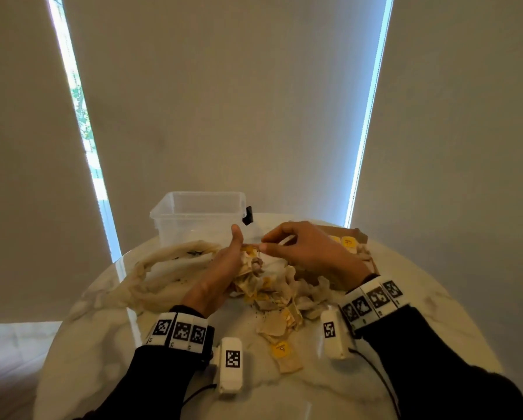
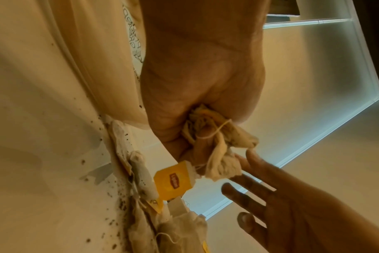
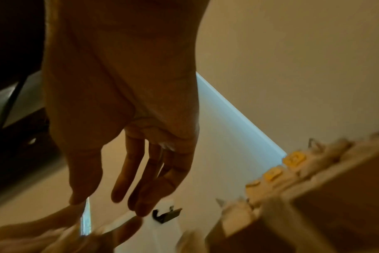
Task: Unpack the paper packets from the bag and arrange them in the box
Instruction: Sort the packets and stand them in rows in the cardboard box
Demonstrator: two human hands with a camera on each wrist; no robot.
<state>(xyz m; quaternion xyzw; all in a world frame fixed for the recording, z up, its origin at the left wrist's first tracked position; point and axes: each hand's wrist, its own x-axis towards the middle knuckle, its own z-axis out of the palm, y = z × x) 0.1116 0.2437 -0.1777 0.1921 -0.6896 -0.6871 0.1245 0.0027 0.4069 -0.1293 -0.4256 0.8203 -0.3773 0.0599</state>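
packets [image 1: 272, 295]: beige, yellow tags | bag [image 1: 166, 274]: cream, black print | box [image 1: 345, 234]: brown | sleeves [image 1: 430, 353]: black

Left hand [image 1: 223, 265]: bare; black long sleeve [image 1: 151, 380] to the wrist. Just above the cuff, a white wristband [image 1: 179, 331] carrying three square black-and-white coded markers. Beside the wristband, on its inner side, a white boxy camera unit [image 1: 231, 365] with one such marker and a thin black cable.

Right hand [image 1: 311, 253]: bare; identical black sleeve [image 1: 436, 365], marker wristband [image 1: 375, 298], white camera unit [image 1: 334, 333] and black cable [image 1: 378, 380].
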